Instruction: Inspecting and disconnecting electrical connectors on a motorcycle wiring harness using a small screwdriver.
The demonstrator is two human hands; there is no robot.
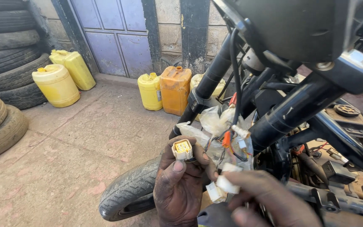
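Observation:
My left hand (178,185) grips a cream multi-pin wire connector (182,149) with a yellow face, thumb pressed under it. My right hand (269,199) pinches small white connectors (223,185) at the bottom of the frame. Both hands sit at a tangle of wires wrapped in clear plastic (221,130), with orange plugs among them, hanging between the black fork tubes (290,113) of a motorcycle. Its front tyre (127,193) is just below my left hand.
Stacked tyres (5,50) line the left wall. Yellow jerrycans (59,82) stand by a purple metal door (114,33), and a yellow and an orange jerrycan (175,88) behind the fork. Engine parts (345,168) fill the right. Bare concrete floor (72,151) lies to the left.

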